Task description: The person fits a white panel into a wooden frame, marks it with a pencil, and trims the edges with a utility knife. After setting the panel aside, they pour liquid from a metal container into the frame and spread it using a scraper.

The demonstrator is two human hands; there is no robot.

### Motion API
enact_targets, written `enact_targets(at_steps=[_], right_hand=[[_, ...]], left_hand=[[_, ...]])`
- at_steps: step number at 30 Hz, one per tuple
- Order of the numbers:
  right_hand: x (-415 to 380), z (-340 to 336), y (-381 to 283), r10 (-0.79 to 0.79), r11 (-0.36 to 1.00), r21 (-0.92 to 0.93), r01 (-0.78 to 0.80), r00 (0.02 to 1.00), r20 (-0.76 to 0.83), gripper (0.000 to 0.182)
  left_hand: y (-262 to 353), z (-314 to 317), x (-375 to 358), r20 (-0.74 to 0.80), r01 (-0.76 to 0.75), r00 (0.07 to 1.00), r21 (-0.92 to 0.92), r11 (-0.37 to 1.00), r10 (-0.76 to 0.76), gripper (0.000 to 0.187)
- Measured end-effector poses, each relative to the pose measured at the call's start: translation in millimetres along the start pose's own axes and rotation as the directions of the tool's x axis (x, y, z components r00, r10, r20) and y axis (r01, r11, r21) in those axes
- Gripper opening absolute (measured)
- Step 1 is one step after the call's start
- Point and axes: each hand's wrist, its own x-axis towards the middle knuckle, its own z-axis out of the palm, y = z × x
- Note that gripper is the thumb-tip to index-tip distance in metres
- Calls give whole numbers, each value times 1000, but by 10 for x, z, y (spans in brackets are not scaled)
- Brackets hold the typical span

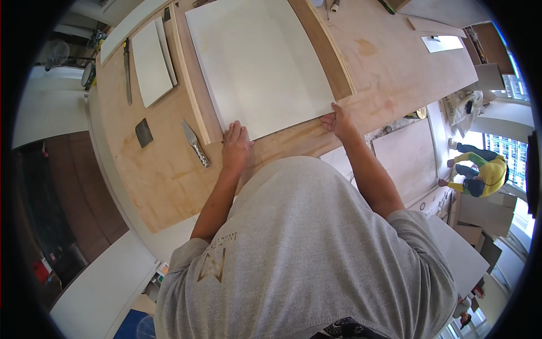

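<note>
A large white panel (259, 62) lies between two wooden side strips on the workbench. My left hand (237, 146) is at its near left corner, fingers over the top and thumb by the front edge. At the near right corner, my right hand (339, 121) grips the panel with the thumb uppermost; its other fingers are partly hidden below the edge. The left wooden strip (195, 85) ends just beside my left hand. The right wooden strip (333, 65) ends a little beyond my right hand.
Left of the panel lie a putty knife (195, 146), a dark square piece (144, 133), a handsaw (127, 70) and smaller white sheets (151, 65). The wooden workbench (164, 192) extends around them. A person in yellow (488, 172) bends down at the far right.
</note>
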Motion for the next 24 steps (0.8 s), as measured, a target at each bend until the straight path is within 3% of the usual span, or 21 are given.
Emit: enact_targets(at_steps=[4, 6, 11, 14, 18, 24], right_hand=[[-17, 63, 30, -8, 997, 74, 13, 998, -65, 69], [257, -133, 202, -52, 994, 95, 54, 998, -21, 67], [220, -230, 149, -67, 996, 60, 64, 996, 66, 63], [86, -153, 55, -47, 997, -61, 49, 998, 29, 58], [84, -103, 6, -26, 997, -74, 20, 997, -68, 47], [76, -73, -21, -12, 999, -35, 8, 991, -130, 37]], left_hand=[[6, 20, -33, -30, -33, 999, -25, 999, 32, 56], [-13, 60, -20, -21, -48, 999, 33, 998, 48, 56], [-57, 66, -53, -52, -44, 998, -76, 996, 40, 55], [-52, 118, -111, -82, -15, 997, -136, 991, 3, 50], [43, 188, -101, -155, -49, 987, -107, 993, 32, 44], [25, 31, -127, -147, -50, 989, -258, 965, 12, 41]])
